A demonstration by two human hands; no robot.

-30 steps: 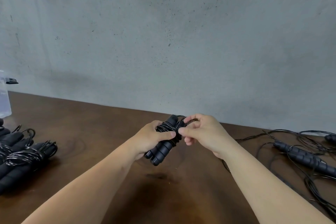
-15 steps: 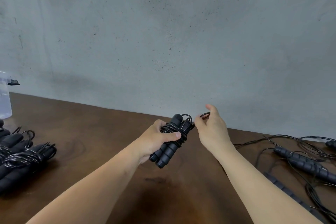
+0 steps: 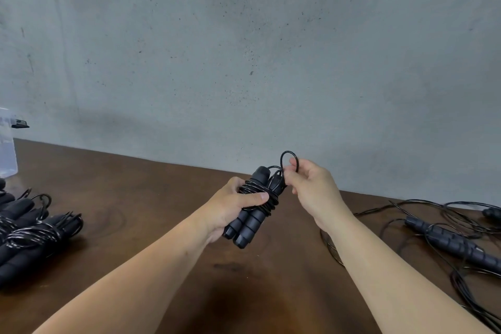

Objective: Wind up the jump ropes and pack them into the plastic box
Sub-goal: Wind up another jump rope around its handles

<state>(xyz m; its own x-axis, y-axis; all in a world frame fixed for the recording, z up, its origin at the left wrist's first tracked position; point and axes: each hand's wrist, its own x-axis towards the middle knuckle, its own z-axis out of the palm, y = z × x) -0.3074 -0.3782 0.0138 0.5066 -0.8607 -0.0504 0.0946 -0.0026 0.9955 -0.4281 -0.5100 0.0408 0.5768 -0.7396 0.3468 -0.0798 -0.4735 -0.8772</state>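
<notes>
1. On the brown table point(image 3: 135, 198), wound ropes point(image 3: 32, 236) wait at the left edge; loose ropes point(image 3: 450, 241) sprawl right.
2. Above its middle, the left hand point(image 3: 230, 209) clamps the jump rope handles point(image 3: 252, 214), keeping coils tight.
3. The right hand point(image 3: 311, 187) has fingers point(image 3: 295, 164) pinching the end loop point(image 3: 288, 160), likely for tucking.

Bare workroom, maybe a packing bench; raw concrete wall point(image 3: 244, 49); dark wood table point(image 3: 135, 211) w/ jump ropes.
</notes>
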